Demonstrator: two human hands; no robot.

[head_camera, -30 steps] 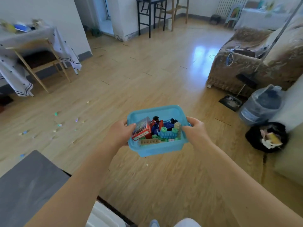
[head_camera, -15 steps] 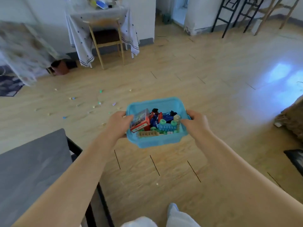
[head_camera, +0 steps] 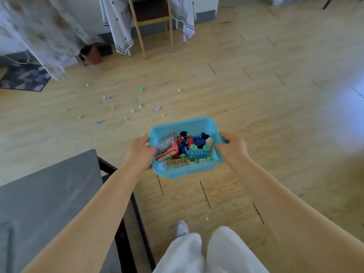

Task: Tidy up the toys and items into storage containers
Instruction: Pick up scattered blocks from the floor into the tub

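My left hand [head_camera: 137, 154] grips blue container [head_camera: 183, 125] at its 9 o'clock rim; container held above wooden floor [head_camera: 256, 115], filled with red box [head_camera: 167, 146] and building blocks [head_camera: 197, 153]; right hand [head_camera: 232, 148] grips 3 o'clock rim. Small beads [head_camera: 126, 107] scattered on floor at 11 o'clock.

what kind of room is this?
Most likely a living room at home: wood plank floor, a wooden chair by a cloth-draped table, and small toy beads strewn on the floor. Both hands carry a blue toy bin.
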